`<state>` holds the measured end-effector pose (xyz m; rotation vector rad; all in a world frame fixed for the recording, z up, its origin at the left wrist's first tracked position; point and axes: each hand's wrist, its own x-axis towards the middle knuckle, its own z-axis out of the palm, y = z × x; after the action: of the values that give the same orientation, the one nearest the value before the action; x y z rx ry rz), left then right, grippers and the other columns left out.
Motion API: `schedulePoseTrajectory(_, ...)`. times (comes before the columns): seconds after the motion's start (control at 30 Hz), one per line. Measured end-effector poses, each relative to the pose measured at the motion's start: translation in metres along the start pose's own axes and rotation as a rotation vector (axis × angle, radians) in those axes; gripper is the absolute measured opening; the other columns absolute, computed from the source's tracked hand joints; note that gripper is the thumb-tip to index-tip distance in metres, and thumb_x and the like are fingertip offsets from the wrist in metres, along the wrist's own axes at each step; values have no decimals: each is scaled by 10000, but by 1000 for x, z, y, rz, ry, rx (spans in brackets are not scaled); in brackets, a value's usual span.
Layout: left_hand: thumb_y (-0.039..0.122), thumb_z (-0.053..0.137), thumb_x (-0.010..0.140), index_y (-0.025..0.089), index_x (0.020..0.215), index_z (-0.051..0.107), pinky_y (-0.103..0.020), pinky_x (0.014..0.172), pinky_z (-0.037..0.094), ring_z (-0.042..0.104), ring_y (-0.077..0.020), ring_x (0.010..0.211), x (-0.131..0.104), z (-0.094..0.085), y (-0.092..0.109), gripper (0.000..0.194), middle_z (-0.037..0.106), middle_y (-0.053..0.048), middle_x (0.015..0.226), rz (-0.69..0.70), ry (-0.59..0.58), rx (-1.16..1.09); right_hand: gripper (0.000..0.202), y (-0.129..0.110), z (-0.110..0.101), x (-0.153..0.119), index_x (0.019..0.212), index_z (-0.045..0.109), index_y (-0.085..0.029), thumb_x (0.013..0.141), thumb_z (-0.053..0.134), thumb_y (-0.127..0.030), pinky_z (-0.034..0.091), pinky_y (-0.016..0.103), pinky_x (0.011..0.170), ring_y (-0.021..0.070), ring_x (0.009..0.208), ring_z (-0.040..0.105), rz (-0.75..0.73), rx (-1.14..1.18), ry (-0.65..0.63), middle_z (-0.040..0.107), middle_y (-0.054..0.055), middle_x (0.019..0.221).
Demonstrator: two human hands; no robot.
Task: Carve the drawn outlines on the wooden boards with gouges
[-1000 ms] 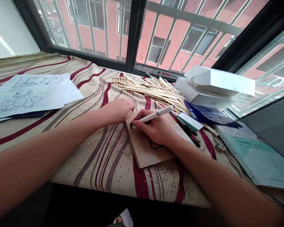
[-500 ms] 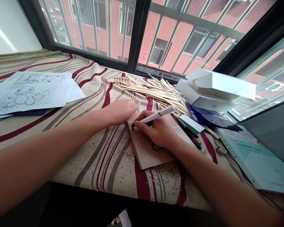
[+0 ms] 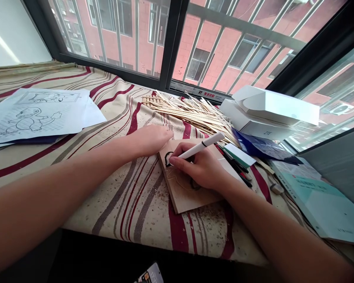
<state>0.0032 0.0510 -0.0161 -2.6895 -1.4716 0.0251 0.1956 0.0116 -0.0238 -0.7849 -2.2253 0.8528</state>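
Observation:
A light wooden board [image 3: 188, 202] lies tilted on the striped cloth, with faint carved lines and black marker strokes on its face. My right hand [image 3: 199, 165] rests on it and grips a white marker pen [image 3: 202, 146], tip down near the board's left edge. Beside the tip shows a black curved outline [image 3: 168, 158]; another dark stroke lies partly under the hand. My left hand [image 3: 153, 139] is closed against the board's upper left corner, its fingers mostly hidden from view.
Behind the board is a pile of thin wooden sticks [image 3: 194, 114]. To the right are several pens [image 3: 236, 167], a white box [image 3: 262, 114] and a green-white book [image 3: 327, 200]. Printed drawings [image 3: 38, 118] lie left. Wood crumbs dot the striped cloth [image 3: 118, 212]. A phone [image 3: 152, 274] shows below the table edge.
The marker and my right hand have shifted slightly right and down. A black curved outline now shows where the tip was. My left hand has barely moved.

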Motion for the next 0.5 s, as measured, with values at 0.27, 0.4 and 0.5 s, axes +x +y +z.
schedulePoseTrajectory(0.27, 178, 394, 1011, 158, 1001, 649, -340, 730, 418, 667, -230, 917, 0, 0, 1, 256, 707, -94, 1086, -20, -18, -1, 156, 1, 0, -1, 794, 641, -175, 925, 670, -255, 432, 293, 656, 122, 631, 539, 28, 10, -15, 617, -18, 667)
schedulePoseTrajectory(0.4, 203, 407, 1017, 159, 996, 653, -334, 709, 411, 666, -226, 897, 1, 0, 1, 251, 710, -92, 1078, -18, -13, -10, 154, 1, -1, -1, 777, 644, -173, 921, 667, -223, 425, 283, 645, 119, 639, 537, 10, -15, 24, 613, -16, 673)
schedulePoseTrajectory(0.5, 191, 404, 1016, 160, 1011, 658, -332, 692, 401, 666, -225, 880, 0, -1, 1, 257, 711, -92, 1069, -22, -18, 5, 154, 1, -2, 0, 789, 650, -168, 923, 671, -240, 431, 281, 650, 117, 642, 535, 2, -5, -27, 605, -18, 674)
